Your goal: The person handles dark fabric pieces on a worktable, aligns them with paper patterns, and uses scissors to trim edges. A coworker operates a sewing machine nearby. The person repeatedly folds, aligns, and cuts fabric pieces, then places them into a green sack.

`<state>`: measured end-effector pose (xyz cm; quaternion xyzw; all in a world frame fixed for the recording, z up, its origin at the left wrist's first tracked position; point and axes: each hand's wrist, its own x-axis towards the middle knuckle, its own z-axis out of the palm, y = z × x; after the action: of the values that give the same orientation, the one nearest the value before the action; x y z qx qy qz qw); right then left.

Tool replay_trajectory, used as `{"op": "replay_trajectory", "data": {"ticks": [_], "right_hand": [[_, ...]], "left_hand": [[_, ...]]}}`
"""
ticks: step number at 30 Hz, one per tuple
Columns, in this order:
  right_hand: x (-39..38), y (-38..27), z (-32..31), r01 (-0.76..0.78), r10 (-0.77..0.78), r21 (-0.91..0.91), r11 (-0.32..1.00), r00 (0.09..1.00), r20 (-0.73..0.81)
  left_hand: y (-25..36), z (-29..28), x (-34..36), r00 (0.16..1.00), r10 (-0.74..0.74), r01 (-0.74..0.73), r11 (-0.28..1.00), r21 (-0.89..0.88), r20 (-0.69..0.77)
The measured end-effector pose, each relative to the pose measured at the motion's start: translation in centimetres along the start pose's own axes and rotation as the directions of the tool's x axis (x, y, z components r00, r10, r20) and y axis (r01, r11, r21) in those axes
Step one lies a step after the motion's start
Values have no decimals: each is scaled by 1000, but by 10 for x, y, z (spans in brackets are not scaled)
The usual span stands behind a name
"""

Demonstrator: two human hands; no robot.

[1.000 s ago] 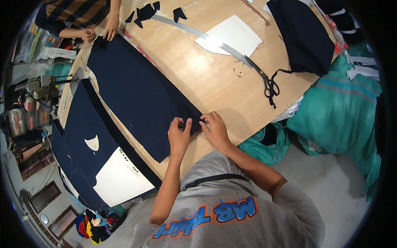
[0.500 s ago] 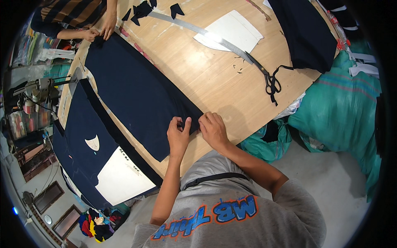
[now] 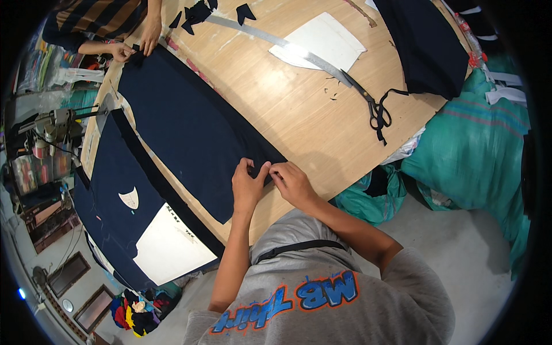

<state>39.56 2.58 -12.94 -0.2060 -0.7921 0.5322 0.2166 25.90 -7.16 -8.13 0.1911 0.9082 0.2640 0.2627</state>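
A long piece of dark navy fabric [image 3: 184, 121] lies across the wooden table [image 3: 322, 126]. At its near right end my left hand [image 3: 248, 183] pinches the edge between thumb and fingers. Close beside it, my right hand [image 3: 292, 181] grips the same edge near the corner, with its fingertips almost touching my left thumb. The fabric directly under the fingers is partly hidden. At the far left end, a co-worker's hands [image 3: 141, 46] hold the other end of this fabric.
Black scissors [image 3: 376, 112] and a long metal ruler [image 3: 276, 40] lie beyond my hands, by a white pattern piece [image 3: 322, 43]. More navy fabric [image 3: 425, 46] is at the right, and a second layer [image 3: 109, 167] carries a large white pattern [image 3: 172, 247]. Green sacks [image 3: 466, 149] stand beside the table.
My right hand has shifted slightly left and nearer to my left thumb along the fabric edge. My left hand stays almost in place. The co-worker's left-side hand has moved slightly.
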Motion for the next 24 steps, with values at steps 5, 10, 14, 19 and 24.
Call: {"op": "replay_trajectory", "data": {"ticks": [5,10,14,19,24], "right_hand": [[-5,-2,-2,-302,311,90,949,942,-124],[-4,4,-3,-277,269,-40,960,953,-142],[-4,4,-3,-255,248,-50,966,962,-117],[-3,5,-3,-178,170,-65,982,979,-114],[-3,10,0,-150,144,-47,988,983,-117]], "left_hand": [[-6,3,-1,1000,7,-7,1000,-8,-4],[-3,-2,-2,999,-23,24,999,-23,25],[4,-4,0,996,-71,72,997,-21,57],[12,-3,-1,986,-153,156,987,-36,67],[10,-1,1,987,-147,148,989,-16,64]]}}
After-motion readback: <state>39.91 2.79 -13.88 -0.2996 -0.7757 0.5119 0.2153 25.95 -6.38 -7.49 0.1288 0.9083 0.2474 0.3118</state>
